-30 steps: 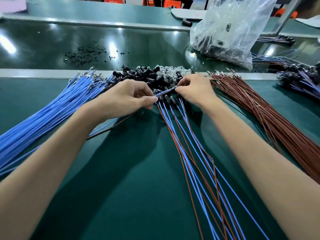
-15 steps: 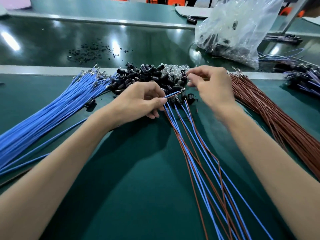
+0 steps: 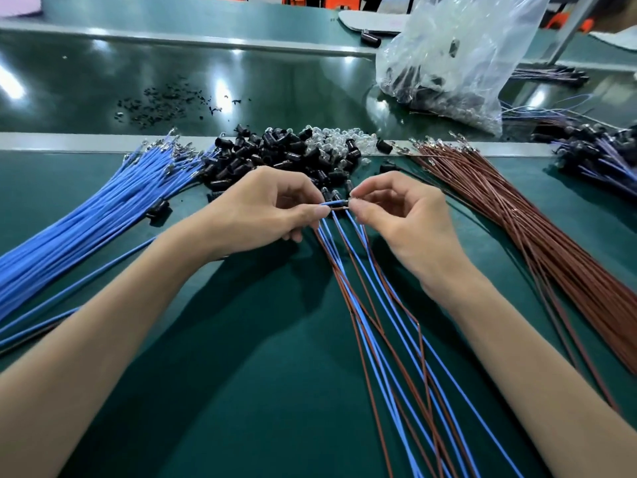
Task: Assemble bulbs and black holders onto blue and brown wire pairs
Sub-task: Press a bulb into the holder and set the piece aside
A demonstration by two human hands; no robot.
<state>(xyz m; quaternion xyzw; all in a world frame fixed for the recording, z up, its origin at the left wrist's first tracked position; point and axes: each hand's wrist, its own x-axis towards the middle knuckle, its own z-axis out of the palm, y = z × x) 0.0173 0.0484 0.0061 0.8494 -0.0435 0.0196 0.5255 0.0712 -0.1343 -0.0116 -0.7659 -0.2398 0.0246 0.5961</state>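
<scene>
Where wires lie: green mat [image 3: 241, 391]

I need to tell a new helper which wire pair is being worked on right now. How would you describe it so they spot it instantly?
Start at the heap of black holders at the far middle of the green mat. Just in front of it the left hand and right hand meet. The wire pair bridges their fingertips, raised off the mat, unlike the loose pairs fanned out flat below.

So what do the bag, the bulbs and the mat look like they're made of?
Bag: thin clear plastic film, crinkled and glossy, contents showing through. Bulbs: clear, probably glass, catching bright glints. Mat: matte green, likely rubber or vinyl, with no sheen.
</scene>
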